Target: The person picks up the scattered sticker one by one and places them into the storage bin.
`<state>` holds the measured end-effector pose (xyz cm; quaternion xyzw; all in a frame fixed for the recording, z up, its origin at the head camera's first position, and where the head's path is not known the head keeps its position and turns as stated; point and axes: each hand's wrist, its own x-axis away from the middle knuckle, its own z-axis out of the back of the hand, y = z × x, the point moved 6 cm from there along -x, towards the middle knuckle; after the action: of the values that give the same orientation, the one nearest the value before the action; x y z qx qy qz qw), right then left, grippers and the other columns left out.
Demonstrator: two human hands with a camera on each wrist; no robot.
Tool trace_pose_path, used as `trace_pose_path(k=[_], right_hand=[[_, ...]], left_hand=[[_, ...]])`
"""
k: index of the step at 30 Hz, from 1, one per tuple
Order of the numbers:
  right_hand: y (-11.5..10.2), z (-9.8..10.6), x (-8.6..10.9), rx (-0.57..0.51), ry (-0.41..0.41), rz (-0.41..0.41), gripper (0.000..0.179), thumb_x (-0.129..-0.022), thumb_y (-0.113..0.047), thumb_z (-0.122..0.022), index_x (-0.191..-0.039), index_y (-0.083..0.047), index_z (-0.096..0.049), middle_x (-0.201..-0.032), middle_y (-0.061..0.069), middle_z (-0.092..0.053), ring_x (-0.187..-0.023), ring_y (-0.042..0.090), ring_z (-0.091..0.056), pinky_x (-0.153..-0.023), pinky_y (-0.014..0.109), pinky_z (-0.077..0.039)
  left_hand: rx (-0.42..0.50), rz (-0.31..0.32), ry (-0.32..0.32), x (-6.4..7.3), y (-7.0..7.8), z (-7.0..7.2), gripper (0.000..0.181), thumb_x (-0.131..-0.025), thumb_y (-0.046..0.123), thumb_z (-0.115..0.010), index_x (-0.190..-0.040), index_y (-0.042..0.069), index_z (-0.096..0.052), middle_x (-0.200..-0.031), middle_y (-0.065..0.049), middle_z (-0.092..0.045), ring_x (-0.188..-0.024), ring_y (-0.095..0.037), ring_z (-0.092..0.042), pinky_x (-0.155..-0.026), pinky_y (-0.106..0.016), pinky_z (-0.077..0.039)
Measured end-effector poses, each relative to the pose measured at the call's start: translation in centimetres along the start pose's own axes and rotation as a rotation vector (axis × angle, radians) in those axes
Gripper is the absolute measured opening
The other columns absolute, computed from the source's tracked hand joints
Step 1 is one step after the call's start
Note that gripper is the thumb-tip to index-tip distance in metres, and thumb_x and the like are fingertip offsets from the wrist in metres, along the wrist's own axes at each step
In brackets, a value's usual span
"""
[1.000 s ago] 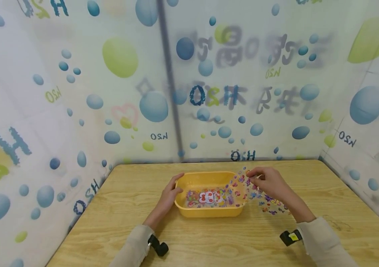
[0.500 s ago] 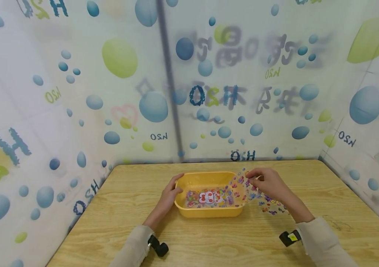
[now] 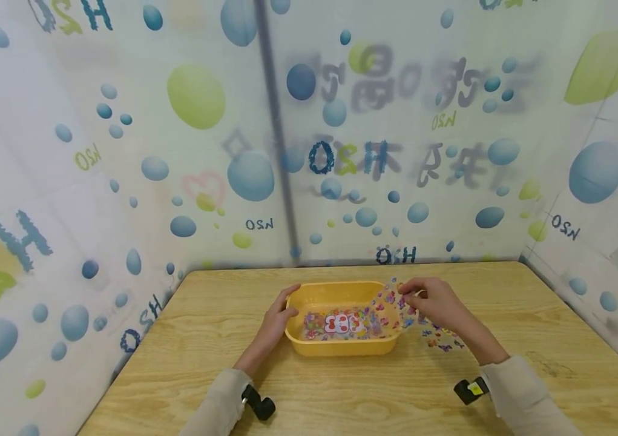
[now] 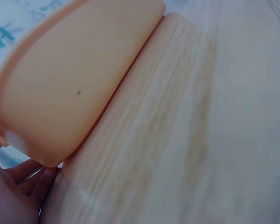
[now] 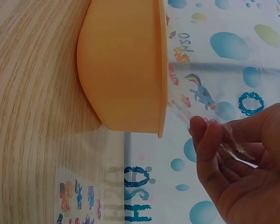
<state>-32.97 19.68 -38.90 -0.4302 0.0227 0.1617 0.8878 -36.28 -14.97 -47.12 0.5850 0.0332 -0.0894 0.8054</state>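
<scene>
A yellow plastic basin (image 3: 341,347) stands on the table. At its left end my left hand (image 3: 275,321) holds the rim, thumb over the inside; the left wrist view shows its fingers (image 4: 32,179) under the basin's end. My right hand (image 3: 438,301) pinches a clear sticker sheet (image 3: 388,301) printed with small colourful figures, between thumb and fingers. The sheet hangs tilted over the basin's right rim. Pony-like figures show on it in the right wrist view. Inside the basin lie more sticker sheets (image 3: 314,321), and a white rabbit sticker (image 3: 337,323) stands out among them.
Another clear sticker sheet (image 3: 443,344) lies on the wooden table (image 3: 341,393) right of the basin, partly behind my right forearm. A printed curtain (image 3: 205,181) with bubbles and letters surrounds the table at the back and sides.
My right hand has shifted slightly left and down, bringing the pinched sticker sheet a little further over the basin. The left hand and basin stay put.
</scene>
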Motion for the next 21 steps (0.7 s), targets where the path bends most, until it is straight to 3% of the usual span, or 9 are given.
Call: trace_pose_path(k=[7, 21], right_hand=[[-0.31, 0.31, 0.12, -0.001, 0.011, 0.006, 0.022, -0.100, -0.001, -0.060, -0.118, 0.003, -0.070, -0.105, 0.017, -0.073, -0.071, 0.018, -0.065, -0.055, 0.027, -0.056], [-0.60, 0.73, 0.11, 0.020, 0.027, -0.002, 0.022, -0.099, 0.000, -0.059, -0.117, 0.004, -0.071, -0.107, 0.019, -0.072, -0.070, 0.018, -0.064, -0.056, 0.028, -0.057]], left_hand=[[-0.002, -0.005, -0.011, 0.11, 0.10, -0.07, 0.059, -0.099, 0.009, -0.048, -0.157, 0.021, -0.045, -0.166, -0.013, -0.037, -0.149, -0.041, -0.041, -0.119, -0.059, -0.037], [-0.008, -0.006, -0.006, 0.12, 0.18, -0.05, 0.058, -0.099, 0.009, -0.048, -0.156, 0.021, -0.045, -0.168, -0.012, -0.035, -0.153, -0.042, -0.034, -0.121, -0.061, -0.033]])
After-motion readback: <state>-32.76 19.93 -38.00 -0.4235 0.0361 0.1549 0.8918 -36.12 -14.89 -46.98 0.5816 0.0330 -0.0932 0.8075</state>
